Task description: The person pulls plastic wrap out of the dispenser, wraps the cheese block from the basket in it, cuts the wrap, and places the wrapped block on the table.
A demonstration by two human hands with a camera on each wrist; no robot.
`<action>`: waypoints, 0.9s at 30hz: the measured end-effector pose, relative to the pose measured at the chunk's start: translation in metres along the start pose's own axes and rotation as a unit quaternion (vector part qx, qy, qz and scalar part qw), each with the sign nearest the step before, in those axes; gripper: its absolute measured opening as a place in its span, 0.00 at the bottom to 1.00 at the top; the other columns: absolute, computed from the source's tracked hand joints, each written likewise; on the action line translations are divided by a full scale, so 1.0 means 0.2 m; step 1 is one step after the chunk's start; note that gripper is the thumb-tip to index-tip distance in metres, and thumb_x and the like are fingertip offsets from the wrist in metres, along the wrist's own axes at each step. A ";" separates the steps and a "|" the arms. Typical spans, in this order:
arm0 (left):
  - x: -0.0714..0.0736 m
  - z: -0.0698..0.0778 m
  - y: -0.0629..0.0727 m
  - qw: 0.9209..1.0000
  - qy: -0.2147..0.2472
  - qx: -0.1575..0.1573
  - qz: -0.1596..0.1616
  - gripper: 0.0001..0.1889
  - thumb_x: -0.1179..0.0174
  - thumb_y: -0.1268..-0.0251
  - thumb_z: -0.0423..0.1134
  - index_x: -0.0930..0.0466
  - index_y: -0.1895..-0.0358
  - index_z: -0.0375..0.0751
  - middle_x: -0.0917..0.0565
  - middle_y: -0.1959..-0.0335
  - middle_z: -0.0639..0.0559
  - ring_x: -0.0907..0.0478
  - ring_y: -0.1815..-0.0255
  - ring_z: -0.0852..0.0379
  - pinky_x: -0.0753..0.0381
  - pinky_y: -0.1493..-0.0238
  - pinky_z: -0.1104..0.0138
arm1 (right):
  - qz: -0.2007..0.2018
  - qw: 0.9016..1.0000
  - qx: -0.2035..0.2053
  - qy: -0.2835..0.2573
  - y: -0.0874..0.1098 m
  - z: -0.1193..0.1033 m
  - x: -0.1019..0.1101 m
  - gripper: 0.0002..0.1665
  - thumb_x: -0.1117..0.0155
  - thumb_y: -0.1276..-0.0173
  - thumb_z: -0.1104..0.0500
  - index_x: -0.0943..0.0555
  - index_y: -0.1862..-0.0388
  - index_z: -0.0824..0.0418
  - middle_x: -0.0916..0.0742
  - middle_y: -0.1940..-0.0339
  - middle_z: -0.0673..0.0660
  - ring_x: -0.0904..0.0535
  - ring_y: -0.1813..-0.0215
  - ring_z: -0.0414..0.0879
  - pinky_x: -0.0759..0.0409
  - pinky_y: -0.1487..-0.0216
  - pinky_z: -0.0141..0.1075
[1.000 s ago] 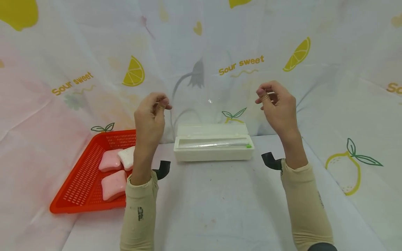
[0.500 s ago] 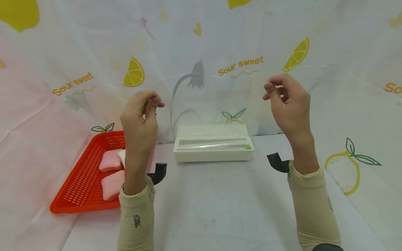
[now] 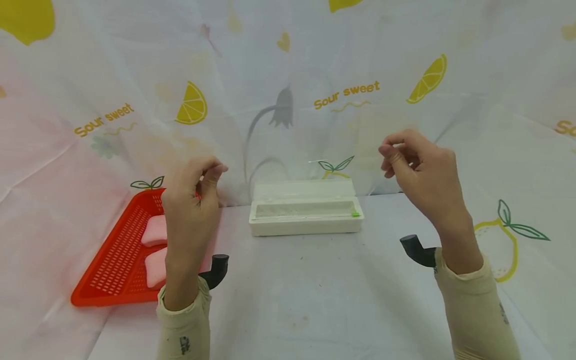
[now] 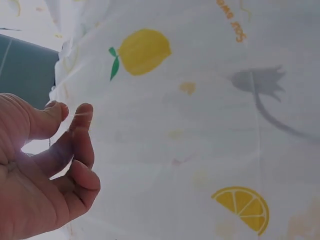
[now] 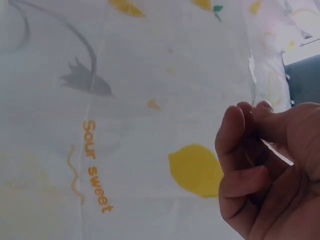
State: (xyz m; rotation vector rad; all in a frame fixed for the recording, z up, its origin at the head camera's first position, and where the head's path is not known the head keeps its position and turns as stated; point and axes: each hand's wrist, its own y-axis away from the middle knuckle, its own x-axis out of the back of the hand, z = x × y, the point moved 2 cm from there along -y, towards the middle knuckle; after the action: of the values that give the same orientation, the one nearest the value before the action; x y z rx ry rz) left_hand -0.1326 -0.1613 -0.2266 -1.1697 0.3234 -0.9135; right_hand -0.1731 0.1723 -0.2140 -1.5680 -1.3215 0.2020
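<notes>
A sheet of clear cling film [image 5: 252, 75] is nearly invisible; only thin bright glints show it. My left hand [image 3: 189, 200] pinches one edge between thumb and fingertip, left of the white dispenser box [image 3: 306, 226]. To the right and a little higher, my right hand [image 3: 425, 172] pinches the film, a glint rising from its fingertips in the right wrist view. The box stands between and beyond the hands, its lid [image 3: 303, 188] raised at the back. A small green cutter [image 3: 355, 214] sits at the right end of its front edge.
A red plastic basket [image 3: 105, 245] stands at the left, holding puffy pink squares [image 3: 155, 231]; my left forearm covers its right side. The white table [image 3: 306, 285] meets a lemon-printed cloth backdrop [image 3: 288, 65] behind the box. Black curved mounts [image 3: 216, 270] stick out from both wrists.
Both hands have moved apart and ended lower, nearer the viewer. The bright shine inside the box has gone, and the box front has shifted slightly. The left arm covers more of the basket.
</notes>
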 end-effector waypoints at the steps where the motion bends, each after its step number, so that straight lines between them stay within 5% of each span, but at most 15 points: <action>1: 0.01 0.00 0.02 1.000 -0.007 -0.004 -0.006 0.03 0.39 0.34 0.28 0.18 0.61 0.32 0.17 0.67 0.44 0.27 0.62 0.50 0.32 0.59 0.69 | -0.025 1.000 0.001 -0.011 0.02 0.00 0.00 0.02 0.35 0.32 0.66 0.18 0.62 0.60 0.17 0.79 0.49 0.22 0.77 0.37 0.27 0.76 0.26; 5: 0.06 -0.01 0.10 0.999 -0.014 -0.001 -0.034 0.04 0.39 0.36 0.24 0.18 0.60 0.31 0.16 0.66 0.44 0.24 0.60 0.50 0.28 0.50 0.72 | -0.140 0.987 0.008 -0.080 0.12 -0.02 0.00 0.10 0.34 0.34 0.69 0.18 0.63 0.53 0.19 0.78 0.45 0.23 0.78 0.39 0.28 0.77 0.29; 10: 0.09 -0.03 0.23 0.994 0.021 0.045 -0.096 0.10 0.39 0.38 0.20 0.18 0.56 0.34 0.16 0.68 0.49 0.19 0.66 0.57 0.23 0.52 0.75 | -0.260 0.954 0.017 -0.151 0.24 -0.01 -0.01 0.17 0.34 0.35 0.71 0.19 0.62 0.47 0.21 0.79 0.42 0.24 0.78 0.38 0.29 0.79 0.29; 13: 0.11 -0.04 0.30 0.983 0.059 0.074 -0.158 0.13 0.38 0.39 0.20 0.18 0.55 0.37 0.17 0.70 0.53 0.20 0.70 0.59 0.21 0.60 0.75 | -0.323 0.930 0.027 -0.173 0.31 -0.02 -0.01 0.17 0.35 0.33 0.70 0.20 0.60 0.46 0.21 0.78 0.42 0.24 0.77 0.36 0.29 0.80 0.27; 16: 0.12 -0.06 0.37 0.961 0.111 0.105 -0.232 0.14 0.39 0.38 0.21 0.19 0.56 0.43 0.20 0.73 0.58 0.21 0.72 0.61 0.20 0.67 0.72 | -0.384 0.903 0.026 -0.189 0.39 -0.02 -0.01 0.14 0.37 0.30 0.67 0.20 0.60 0.45 0.21 0.77 0.41 0.24 0.77 0.34 0.30 0.81 0.26; 19: 0.13 -0.10 0.44 0.930 0.160 0.111 -0.312 0.14 0.40 0.36 0.22 0.21 0.57 0.47 0.22 0.75 0.59 0.22 0.75 0.61 0.21 0.71 0.70 | -0.432 0.879 0.006 -0.202 0.46 -0.02 -0.03 0.10 0.39 0.27 0.62 0.20 0.61 0.44 0.22 0.77 0.41 0.23 0.77 0.32 0.28 0.80 0.27; 21: 0.14 -0.13 0.48 0.901 0.190 0.112 -0.375 0.12 0.41 0.33 0.25 0.21 0.57 0.50 0.22 0.75 0.59 0.22 0.76 0.62 0.22 0.72 0.69 | -0.457 0.863 -0.017 -0.214 0.50 -0.01 -0.05 0.08 0.40 0.26 0.59 0.21 0.62 0.44 0.22 0.78 0.41 0.23 0.78 0.31 0.26 0.79 0.28; 27: 0.10 -0.20 0.63 0.782 0.226 0.144 -0.563 0.04 0.44 0.27 0.38 0.22 0.58 0.55 0.23 0.73 0.64 0.22 0.77 0.68 0.21 0.71 0.69 | -0.508 0.822 -0.078 -0.245 0.61 0.04 -0.12 0.07 0.40 0.26 0.55 0.20 0.65 0.44 0.22 0.82 0.40 0.25 0.81 0.30 0.31 0.83 0.28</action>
State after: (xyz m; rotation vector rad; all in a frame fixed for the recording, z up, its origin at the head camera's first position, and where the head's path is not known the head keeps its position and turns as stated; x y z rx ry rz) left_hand -0.0907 -0.1902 -0.3512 -0.7642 -0.2039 -2.2326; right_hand -0.1107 0.1735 -0.3219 -0.7407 -2.4569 -0.2022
